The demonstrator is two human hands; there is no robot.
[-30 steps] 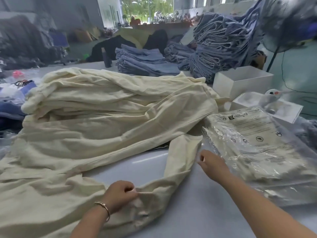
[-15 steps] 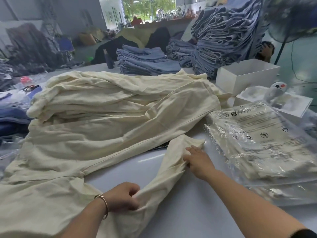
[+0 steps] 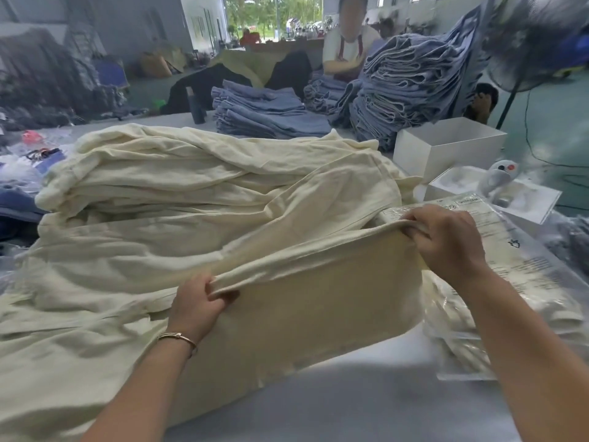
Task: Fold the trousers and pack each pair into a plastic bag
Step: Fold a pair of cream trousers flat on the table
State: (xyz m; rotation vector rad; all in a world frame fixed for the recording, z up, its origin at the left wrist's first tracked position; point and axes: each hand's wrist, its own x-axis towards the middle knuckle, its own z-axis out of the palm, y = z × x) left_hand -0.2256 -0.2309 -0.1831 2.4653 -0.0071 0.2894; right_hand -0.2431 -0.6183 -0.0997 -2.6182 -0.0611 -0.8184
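A big heap of cream trousers [image 3: 197, 193] covers the left and middle of the white table [image 3: 366, 397]. One cream trouser leg [image 3: 318, 301] is lifted off the table and hangs stretched between both hands. My left hand [image 3: 199, 306] grips its upper edge at the left. At the right, my right hand [image 3: 446, 240] pinches the leg's end corner. A clear plastic bag [image 3: 522, 275] with printed text, holding folded cream trousers, lies to the right under my right forearm.
Stacks of blue jeans [image 3: 267, 113] and a taller pile [image 3: 411, 81] stand at the back. A white open box [image 3: 446, 145] and a flat white box [image 3: 497, 196] sit at the right. A person [image 3: 347, 43] works behind the jeans. A fan [image 3: 535, 43] stands far right.
Both hands have taken hold of the trouser leg and lifted it off the table, pulling it taut. The view has tilted up, showing the person at the back.
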